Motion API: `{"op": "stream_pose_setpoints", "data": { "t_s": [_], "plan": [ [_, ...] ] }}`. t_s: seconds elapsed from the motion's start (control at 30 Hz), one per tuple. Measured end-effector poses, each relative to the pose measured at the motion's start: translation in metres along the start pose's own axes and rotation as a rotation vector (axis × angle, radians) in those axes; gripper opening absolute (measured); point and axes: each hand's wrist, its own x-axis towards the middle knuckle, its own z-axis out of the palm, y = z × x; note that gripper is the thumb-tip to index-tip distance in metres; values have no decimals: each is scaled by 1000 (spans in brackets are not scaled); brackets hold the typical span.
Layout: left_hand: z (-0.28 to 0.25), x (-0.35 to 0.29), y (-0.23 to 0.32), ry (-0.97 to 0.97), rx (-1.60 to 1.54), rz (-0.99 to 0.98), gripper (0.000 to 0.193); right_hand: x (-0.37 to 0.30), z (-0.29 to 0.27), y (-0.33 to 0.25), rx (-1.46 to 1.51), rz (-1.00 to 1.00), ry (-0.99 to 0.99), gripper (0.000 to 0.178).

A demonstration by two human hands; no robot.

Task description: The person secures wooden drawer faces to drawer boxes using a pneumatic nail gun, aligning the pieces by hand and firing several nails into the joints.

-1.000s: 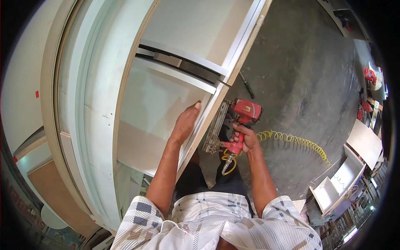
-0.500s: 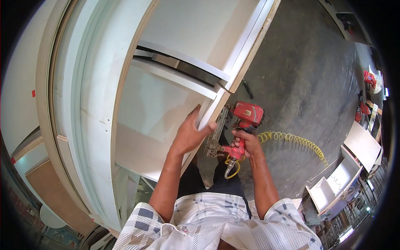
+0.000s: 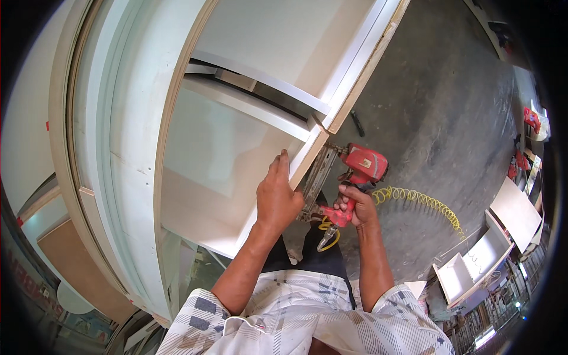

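Observation:
My right hand (image 3: 359,206) is wrapped round the handle of a red pneumatic nail gun (image 3: 365,163). The gun's nose reaches the outer side of a white cabinet's plywood-edged side panel (image 3: 312,155), and its metal magazine (image 3: 316,180) lies along that side. Contact at the nose is too small to make out. My left hand (image 3: 277,198) lies on the panel opposite the gun, fingers stretched flat along the inner side and thumb at the edge. Near the nose, a white crosspiece (image 3: 266,106) meets the side panel, with a narrow gap above it.
A coiled yellow air hose (image 3: 423,198) runs right from the gun across the grey floor (image 3: 426,118). A small dark object (image 3: 358,124) lies on the floor near the cabinet. Long white panels (image 3: 133,148) stand at left. A white open box (image 3: 467,278) sits at lower right.
My left hand has turned, its fingers now together and pointing up along the panel, thumb drawn in. The gun and right hand have shifted slightly right in view, as has the cabinet's edge.

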Motion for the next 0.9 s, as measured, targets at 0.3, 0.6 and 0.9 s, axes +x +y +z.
{"op": "stream_pose_setpoints", "data": {
  "t_s": [0.3,0.6,0.9],
  "plan": [
    [1,5,2,-49,51,30,80,-7,2,-5,-32,20,-81,32],
    [3,5,2,-56,56,31,82,-13,13,-9,-41,24,-62,38],
    [4,5,2,-41,39,32,82,-12,10,-8,-51,12,-15,39]
  ]
}}
